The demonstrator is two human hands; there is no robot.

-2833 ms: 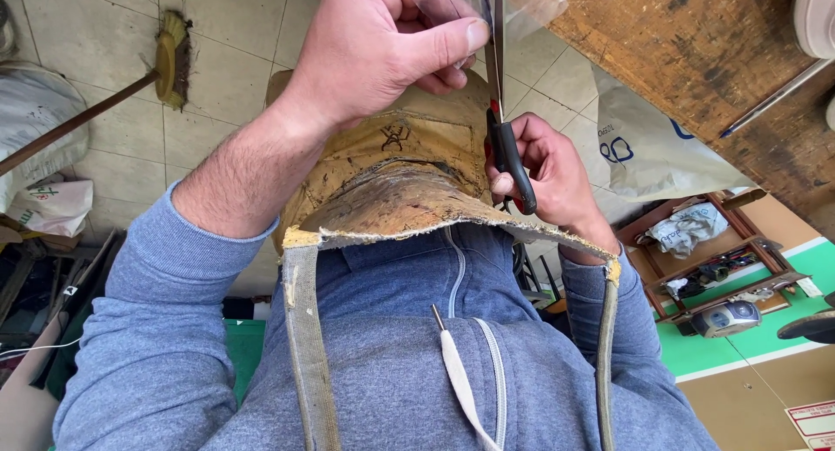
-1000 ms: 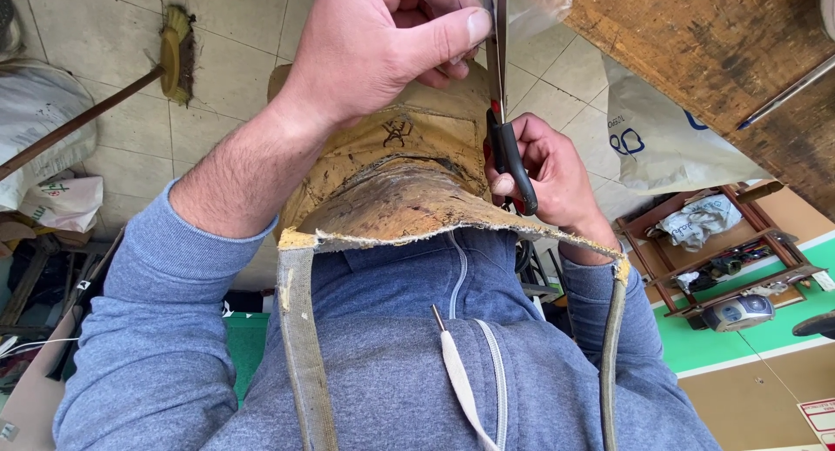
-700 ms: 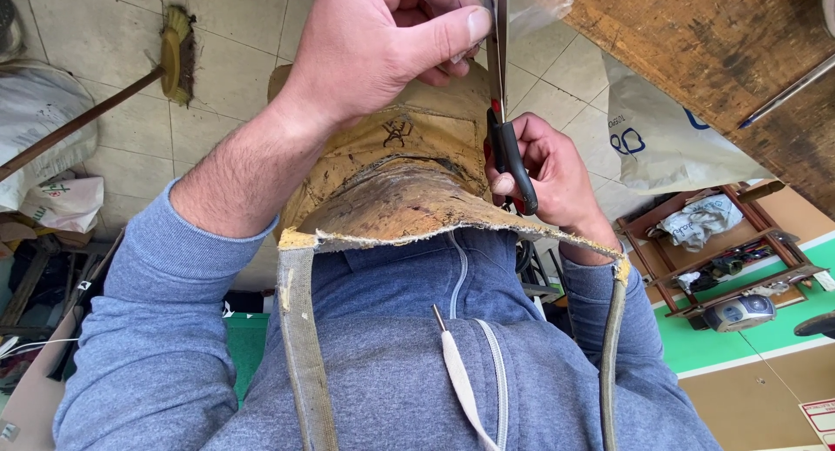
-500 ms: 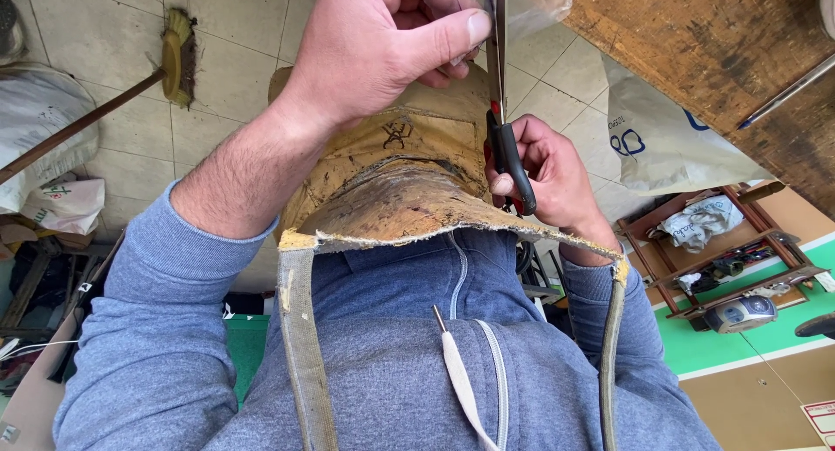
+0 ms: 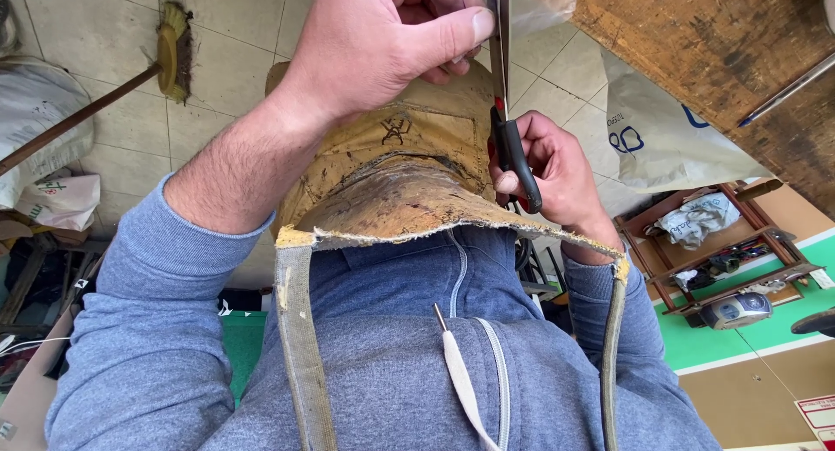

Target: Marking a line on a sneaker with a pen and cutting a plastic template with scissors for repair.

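Observation:
My left hand [image 5: 391, 42] is raised close to the camera, thumb and fingers pinched on something thin at the top edge; what it pinches is mostly out of frame. My right hand [image 5: 552, 168] grips the black handles of a pair of scissors [image 5: 509, 138], blades pointing up beside the left thumb. A stained tan leather apron [image 5: 391, 199] hangs from straps over my blue hooded sweatshirt below both hands. A bit of clear plastic [image 5: 539, 3] shows at the top right of the blades.
A broom [image 5: 130, 77] lies on the tiled floor at left beside white bags [image 5: 39, 146]. A worn wooden board [image 5: 722, 51] and a white sack [image 5: 661, 138] are at right, with a small wooden rack [image 5: 722, 251] of tools below.
Almost nothing differs: both hands keep their grip, and the view has shifted only slightly.

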